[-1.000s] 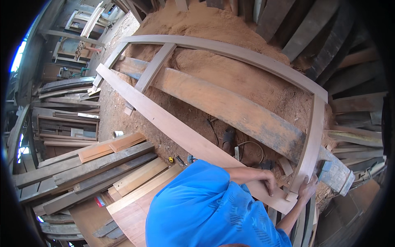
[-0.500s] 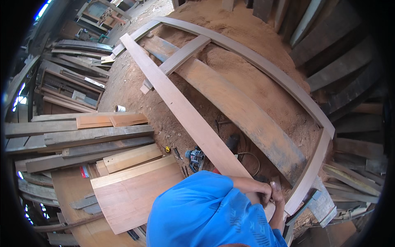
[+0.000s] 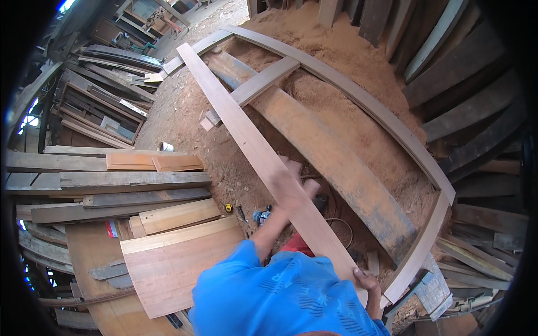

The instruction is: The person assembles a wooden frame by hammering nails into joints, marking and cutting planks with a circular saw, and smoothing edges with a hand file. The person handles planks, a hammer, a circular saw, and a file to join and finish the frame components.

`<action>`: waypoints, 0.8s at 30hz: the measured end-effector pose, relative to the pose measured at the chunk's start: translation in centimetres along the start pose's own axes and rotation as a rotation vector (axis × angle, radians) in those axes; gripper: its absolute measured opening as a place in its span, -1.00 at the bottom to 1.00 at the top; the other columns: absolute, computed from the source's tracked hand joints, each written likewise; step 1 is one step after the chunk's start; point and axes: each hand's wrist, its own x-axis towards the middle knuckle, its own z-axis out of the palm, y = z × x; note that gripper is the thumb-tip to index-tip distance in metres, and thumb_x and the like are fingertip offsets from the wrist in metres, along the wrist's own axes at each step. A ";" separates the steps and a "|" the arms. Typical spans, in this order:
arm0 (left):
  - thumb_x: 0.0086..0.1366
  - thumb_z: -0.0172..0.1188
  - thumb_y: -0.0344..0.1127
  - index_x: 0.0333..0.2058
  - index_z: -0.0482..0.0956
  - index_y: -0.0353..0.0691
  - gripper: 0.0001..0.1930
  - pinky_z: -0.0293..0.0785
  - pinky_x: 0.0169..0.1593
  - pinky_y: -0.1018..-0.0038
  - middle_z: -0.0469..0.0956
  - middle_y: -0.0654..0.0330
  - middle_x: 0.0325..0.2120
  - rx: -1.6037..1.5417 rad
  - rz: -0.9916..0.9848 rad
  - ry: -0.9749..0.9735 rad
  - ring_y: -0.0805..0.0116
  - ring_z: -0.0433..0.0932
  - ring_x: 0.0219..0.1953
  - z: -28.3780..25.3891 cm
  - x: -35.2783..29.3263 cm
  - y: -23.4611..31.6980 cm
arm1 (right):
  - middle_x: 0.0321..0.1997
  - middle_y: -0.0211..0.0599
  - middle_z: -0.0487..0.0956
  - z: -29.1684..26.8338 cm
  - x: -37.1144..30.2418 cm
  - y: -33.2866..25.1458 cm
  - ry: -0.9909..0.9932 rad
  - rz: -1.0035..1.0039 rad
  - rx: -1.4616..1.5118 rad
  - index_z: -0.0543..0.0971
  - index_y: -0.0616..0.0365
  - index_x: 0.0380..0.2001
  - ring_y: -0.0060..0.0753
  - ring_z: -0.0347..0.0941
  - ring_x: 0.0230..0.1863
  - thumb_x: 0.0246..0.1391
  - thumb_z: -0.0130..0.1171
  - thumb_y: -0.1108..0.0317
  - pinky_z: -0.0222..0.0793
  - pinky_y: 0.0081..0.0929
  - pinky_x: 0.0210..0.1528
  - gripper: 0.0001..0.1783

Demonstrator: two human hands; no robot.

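A long, light wooden plank (image 3: 246, 134) runs from the far left down to my body, lying across the tenon end of a wooden frame's crosspiece. My left hand (image 3: 292, 196) is on the middle of this plank, its fingers smeared by motion. At the near end, my right hand (image 3: 367, 280) grips the plank's right edge, thumb on top and the other fingers partly hidden. The wooden frame (image 3: 358, 95), with long rail, crosspiece and end pieces, extends to the right of the plank. Its near end piece (image 3: 420, 246) is close to my right hand.
A weathered board (image 3: 330, 157) lies beneath the frame. A blue-and-grey power tool (image 3: 260, 216) and a yellow tape measure (image 3: 228, 208) are on the ground at left. Boards (image 3: 134, 182) are stacked on the left, and dark planks (image 3: 471, 84) lean at right. Sawdust (image 3: 336, 45) is heaped behind the frame.
My left hand has moved from beside the right hand up to the plank's middle. My right hand now holds the near end's edge. The plank's far end appears slightly farther right.
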 end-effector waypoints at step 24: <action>0.23 0.37 -0.24 0.19 0.38 -0.29 -0.40 0.50 0.18 0.16 0.57 0.08 0.02 -1.536 -0.374 -0.014 0.15 0.56 0.07 8.1 16.7 -21.8 | -0.43 -0.17 0.63 1.4 -0.6 -6.2 0.120 0.100 0.010 0.70 0.26 -0.37 -0.37 0.51 -0.31 0.17 0.03 -0.42 0.43 -0.27 -0.21 -0.19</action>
